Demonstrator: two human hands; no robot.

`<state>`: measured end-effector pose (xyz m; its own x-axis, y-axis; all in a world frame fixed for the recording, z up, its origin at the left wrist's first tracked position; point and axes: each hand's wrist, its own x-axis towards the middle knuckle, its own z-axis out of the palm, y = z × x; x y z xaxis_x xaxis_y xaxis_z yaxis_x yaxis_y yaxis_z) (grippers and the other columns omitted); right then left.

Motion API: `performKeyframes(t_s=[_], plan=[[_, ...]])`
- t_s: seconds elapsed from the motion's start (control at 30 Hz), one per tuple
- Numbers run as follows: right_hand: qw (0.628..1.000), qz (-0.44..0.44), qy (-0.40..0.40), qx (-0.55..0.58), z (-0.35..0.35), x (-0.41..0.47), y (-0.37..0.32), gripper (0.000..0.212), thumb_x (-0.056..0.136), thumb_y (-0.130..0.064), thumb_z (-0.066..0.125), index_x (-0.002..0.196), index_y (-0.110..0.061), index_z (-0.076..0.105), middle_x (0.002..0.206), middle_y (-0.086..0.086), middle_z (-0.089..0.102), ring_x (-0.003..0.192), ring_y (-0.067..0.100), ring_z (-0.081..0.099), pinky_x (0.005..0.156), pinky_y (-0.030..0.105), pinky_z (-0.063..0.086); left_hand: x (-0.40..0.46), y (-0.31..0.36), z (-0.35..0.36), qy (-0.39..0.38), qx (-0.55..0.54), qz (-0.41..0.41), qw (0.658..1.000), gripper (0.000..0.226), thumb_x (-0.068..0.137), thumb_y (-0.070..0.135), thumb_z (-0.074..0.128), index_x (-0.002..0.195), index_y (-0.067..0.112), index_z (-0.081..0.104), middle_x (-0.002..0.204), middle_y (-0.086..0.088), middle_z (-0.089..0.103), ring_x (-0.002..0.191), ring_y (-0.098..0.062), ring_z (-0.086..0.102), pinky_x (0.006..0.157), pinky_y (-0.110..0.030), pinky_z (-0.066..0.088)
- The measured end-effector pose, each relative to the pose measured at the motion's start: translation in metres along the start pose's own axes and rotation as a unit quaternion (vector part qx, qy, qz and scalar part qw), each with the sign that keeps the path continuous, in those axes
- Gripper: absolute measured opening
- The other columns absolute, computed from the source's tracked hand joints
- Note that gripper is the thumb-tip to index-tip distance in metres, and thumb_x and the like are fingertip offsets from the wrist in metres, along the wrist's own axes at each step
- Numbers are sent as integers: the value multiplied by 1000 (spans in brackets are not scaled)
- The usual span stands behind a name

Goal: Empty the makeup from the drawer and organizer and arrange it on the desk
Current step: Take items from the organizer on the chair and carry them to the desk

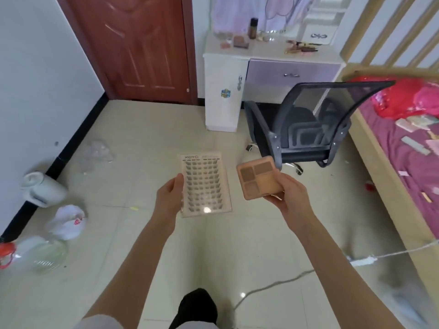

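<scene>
Both forearms reach forward over the tiled floor (pixel 133 129), with a dark-socked foot (pixel 197 305) at the bottom edge of the view. Left hand (pixel 169 194) grips a clear flat tray of false lashes (pixel 204 184) by its left edge, thumb on top, tray face up and tilted slightly. Right hand (pixel 288 194) holds a square peach eyeshadow palette (pixel 259 178) at its lower right corner, fingers curled beneath, four pans showing. Tray and palette are near each other, not touching.

White desk (pixel 273 57) stands against the far wall beside the red-brown door (pixel 133 43); its lavender drawer (pixel 292 72) is closed. Small makeup items lie along the desk's back edge and toward its right corner, with a dark bottle (pixel 253 28) standing near the back edge. Black mesh chair (pixel 316 124) sits in front of the desk, back toward the camera. Bed with magenta sheet (pixel 408 162) at right carries several flat items, too blurred to identify. White kettle (pixel 44 188) and clear jug (pixel 40 254) sit along the left wall.
</scene>
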<state>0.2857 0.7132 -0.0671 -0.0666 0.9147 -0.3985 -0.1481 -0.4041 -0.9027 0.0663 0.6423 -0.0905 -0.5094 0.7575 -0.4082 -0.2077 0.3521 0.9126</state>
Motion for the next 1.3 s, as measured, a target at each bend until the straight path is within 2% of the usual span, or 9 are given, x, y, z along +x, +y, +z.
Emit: performKeyframes(t_s=[0.23,0.33,0.43,0.53,0.63,0.83,1.0,1.13,1.3], plan=[[1000,23,-11,-5,71,140,-32,10,93,-23,55,94,-15,61,106,11,61,100,24,60,72,31,55,137,48,15,17,-18,-4,1000,28,99,31,39,94,18,63,91,0,68,77,-14,63,55,-20,48],[1000,23,-5,0,106,203,-49,10,94,-21,53,96,-14,60,106,11,61,101,26,59,74,32,55,208,79,22,9,-26,-12,1000,27,99,31,40,100,16,62,91,1,67,78,-13,63,60,-23,48],[1000,29,6,1,137,260,-70,23,93,-19,54,112,-6,58,108,13,60,99,26,60,73,33,55,275,113,30,-4,-28,-17,999,28,99,31,41,108,15,61,97,0,67,82,-14,64,66,-25,49],[999,28,13,10,160,313,-94,27,93,-20,54,114,-4,57,105,13,61,97,25,60,72,33,55,334,146,45,-15,-24,-12,1000,28,99,30,40,108,14,61,98,-1,67,83,-14,64,66,-25,48],[999,30,29,31,174,364,-114,19,92,-20,55,105,-7,60,105,14,62,100,27,61,70,32,55,385,171,64,-27,-12,-12,999,30,99,30,39,108,13,61,99,-2,67,84,-14,63,67,-26,50],[997,34,45,44,193,475,-152,17,93,-20,54,104,-8,61,109,15,61,105,29,60,67,28,55,491,209,116,-34,-8,-12,999,30,99,31,39,111,13,61,99,-1,66,84,-13,63,67,-26,49],[995,50,51,71,200,579,-195,21,93,-19,54,109,-5,60,110,15,61,104,28,60,68,29,54,578,247,179,-30,-24,-18,999,30,99,29,39,112,11,60,97,-1,66,81,-12,63,65,-25,49],[993,64,45,86,203,652,-231,32,94,-22,53,121,-4,56,112,15,60,104,27,59,68,28,53,639,282,226,-47,-19,-18,999,31,100,28,39,115,10,59,104,-4,66,84,-14,63,67,-26,50],[992,65,61,92,209,730,-264,28,94,-21,53,115,-3,56,100,11,61,99,27,60,65,29,52,708,315,262,-47,-20,-23,998,31,99,28,40,116,10,59,103,-3,66,86,-14,63,70,-28,50]])
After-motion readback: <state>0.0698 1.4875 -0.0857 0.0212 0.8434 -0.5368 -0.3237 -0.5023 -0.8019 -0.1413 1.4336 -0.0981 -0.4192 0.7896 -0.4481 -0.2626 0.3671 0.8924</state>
